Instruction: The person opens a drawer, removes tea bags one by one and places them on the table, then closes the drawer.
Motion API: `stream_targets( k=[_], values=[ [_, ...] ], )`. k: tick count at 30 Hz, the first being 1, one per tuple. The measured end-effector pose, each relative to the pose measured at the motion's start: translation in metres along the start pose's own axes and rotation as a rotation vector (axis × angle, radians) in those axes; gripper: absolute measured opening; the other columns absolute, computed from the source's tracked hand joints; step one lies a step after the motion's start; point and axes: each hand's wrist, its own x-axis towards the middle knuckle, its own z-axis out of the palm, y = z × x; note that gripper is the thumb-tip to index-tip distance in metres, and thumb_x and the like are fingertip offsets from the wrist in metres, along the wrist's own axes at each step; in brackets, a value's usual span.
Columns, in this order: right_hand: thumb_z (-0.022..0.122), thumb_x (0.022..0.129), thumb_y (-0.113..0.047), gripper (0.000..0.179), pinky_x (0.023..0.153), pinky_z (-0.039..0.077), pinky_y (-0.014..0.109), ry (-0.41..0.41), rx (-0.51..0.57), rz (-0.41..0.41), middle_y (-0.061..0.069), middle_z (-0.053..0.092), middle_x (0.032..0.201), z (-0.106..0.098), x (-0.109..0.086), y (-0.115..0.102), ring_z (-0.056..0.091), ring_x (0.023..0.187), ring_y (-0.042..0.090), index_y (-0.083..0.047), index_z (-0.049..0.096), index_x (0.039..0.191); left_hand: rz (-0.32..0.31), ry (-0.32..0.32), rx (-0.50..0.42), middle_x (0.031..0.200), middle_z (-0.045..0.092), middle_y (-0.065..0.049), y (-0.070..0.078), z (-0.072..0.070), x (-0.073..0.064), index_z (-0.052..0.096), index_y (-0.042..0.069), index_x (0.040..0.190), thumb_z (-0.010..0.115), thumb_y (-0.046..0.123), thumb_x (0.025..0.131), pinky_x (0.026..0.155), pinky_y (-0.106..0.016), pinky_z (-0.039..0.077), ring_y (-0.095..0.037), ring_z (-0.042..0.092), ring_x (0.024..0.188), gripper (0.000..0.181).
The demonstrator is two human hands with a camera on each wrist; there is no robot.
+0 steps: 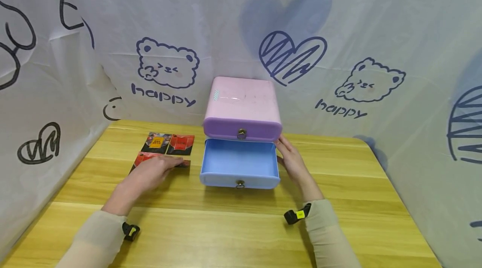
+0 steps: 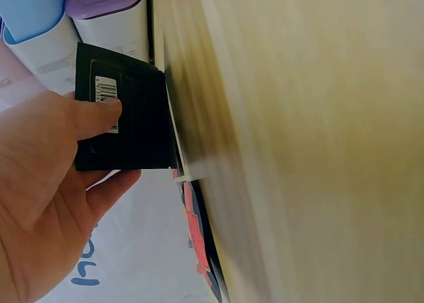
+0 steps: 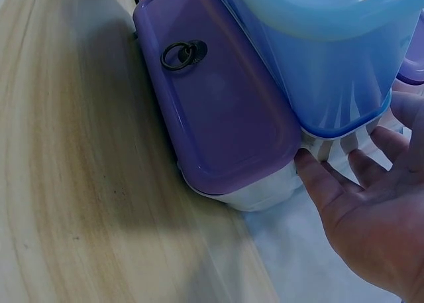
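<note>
My left hand [image 1: 152, 171] is over the left part of the table. Between thumb and fingers it pinches a flat square packet [image 2: 142, 124], whose dark back with a white barcode faces the left wrist camera. The packet is tilted up, its edge close to the tabletop. A small drawer cabinet [image 1: 244, 96] with a pink top stands at the back. Its blue drawer [image 1: 239, 181] is pulled out, and no contents show inside. Beside the cabinet is my right hand [image 1: 293, 161], its spread fingers [image 3: 321, 177] touching the cabinet's side.
A red-and-black packet [image 1: 180, 145] and a packet with an orange label [image 1: 157, 142] lie left of the cabinet. Another red packet [image 1: 142, 158] is partly covered by my left hand. Purple drawer fronts [image 3: 218, 97] with ring pulls are closed. A printed cloth [image 1: 233, 21] hangs behind the table.
</note>
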Motion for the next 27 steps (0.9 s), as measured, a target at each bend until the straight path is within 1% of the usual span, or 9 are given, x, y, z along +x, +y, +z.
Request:
stream_targets(
  k=[3,6,9,11,15,17,20,23,27],
  values=[
    [0.047,0.111,-0.034,0.06,0.122,0.03,0.058,0.001,0.004,0.003,0.01,0.025,0.171,-0.0002,0.0001,0.0,0.024,0.156,0.03,-0.011,0.031,0.164,-0.008,-0.011,-0.019,0.14,0.067,-0.007,0.0008,0.0024,-0.0019,0.066,0.016,0.142,0.06,0.002,0.102,0.089,-0.053,0.059,-0.036,0.067,0.121,0.043],
    [0.048,0.111,-0.033,0.06,0.123,0.029,0.058,0.005,0.012,0.008,0.01,0.025,0.171,0.0,0.0,0.0,0.025,0.156,0.03,-0.011,0.031,0.164,-0.016,-0.03,-0.024,0.143,0.064,-0.006,0.0013,0.0043,-0.0031,0.063,0.019,0.145,0.057,0.004,0.105,0.092,-0.055,0.058,-0.035,0.066,0.123,0.044],
    [0.049,0.111,-0.035,0.061,0.123,0.03,0.057,0.007,0.006,0.012,0.01,0.025,0.171,-0.0003,-0.0003,0.0,0.025,0.156,0.03,-0.012,0.032,0.164,-0.042,-0.053,-0.023,0.145,0.063,-0.006,0.0026,0.0047,-0.003,0.061,0.02,0.147,0.056,0.005,0.105,0.096,-0.057,0.056,-0.035,0.065,0.124,0.045],
    [0.049,0.11,-0.036,0.061,0.123,0.03,0.057,0.007,0.002,0.015,0.009,0.025,0.171,-0.0005,-0.0004,0.0002,0.025,0.156,0.029,-0.013,0.031,0.164,-0.057,-0.072,-0.023,0.146,0.062,-0.008,0.0035,0.0049,-0.0024,0.061,0.017,0.147,0.057,0.004,0.103,0.096,-0.058,0.055,-0.035,0.066,0.121,0.046],
    [0.049,0.11,-0.037,0.062,0.123,0.03,0.057,0.005,-0.003,0.016,0.009,0.025,0.171,-0.0011,-0.0004,0.0002,0.025,0.156,0.029,-0.013,0.031,0.164,-0.083,-0.123,-0.033,0.149,0.059,-0.011,0.0043,0.0055,-0.0008,0.06,0.012,0.147,0.061,0.003,0.098,0.101,-0.059,0.052,-0.036,0.063,0.126,0.05],
    [0.049,0.11,-0.038,0.062,0.123,0.03,0.057,0.005,-0.006,0.017,0.009,0.025,0.171,-0.0011,-0.0003,0.0,0.025,0.156,0.029,-0.013,0.031,0.164,-0.093,-0.147,-0.035,0.152,0.056,-0.012,0.004,0.0058,-0.0003,0.06,0.011,0.147,0.065,0.005,0.097,0.102,-0.06,0.051,-0.038,0.061,0.129,0.05],
    [0.05,0.11,-0.039,0.063,0.123,0.03,0.056,0.007,-0.01,0.021,0.008,0.025,0.171,-0.0009,0.0001,-0.0002,0.025,0.156,0.028,-0.014,0.032,0.164,-0.103,-0.175,-0.037,0.154,0.054,-0.014,0.0041,0.0051,0.0006,0.062,0.009,0.145,0.071,0.012,0.095,0.102,-0.061,0.051,-0.041,0.06,0.128,0.05],
    [0.05,0.11,-0.039,0.063,0.123,0.03,0.057,0.004,-0.011,0.02,0.008,0.025,0.171,-0.0009,0.0002,-0.0001,0.025,0.157,0.028,-0.014,0.032,0.164,-0.107,-0.193,-0.035,0.155,0.052,-0.015,0.004,0.0043,0.0012,0.062,0.007,0.144,0.074,0.017,0.095,0.1,-0.061,0.052,-0.042,0.063,0.124,0.051],
    [0.049,0.11,-0.038,0.062,0.123,0.029,0.057,0.001,-0.01,0.015,0.008,0.025,0.171,-0.0006,0.0003,0.0,0.025,0.156,0.028,-0.014,0.032,0.164,-0.1,-0.2,-0.03,0.156,0.05,-0.016,0.0037,0.0036,0.0012,0.063,0.003,0.142,0.074,0.019,0.096,0.101,-0.061,0.051,-0.044,0.061,0.126,0.05]
  ],
)
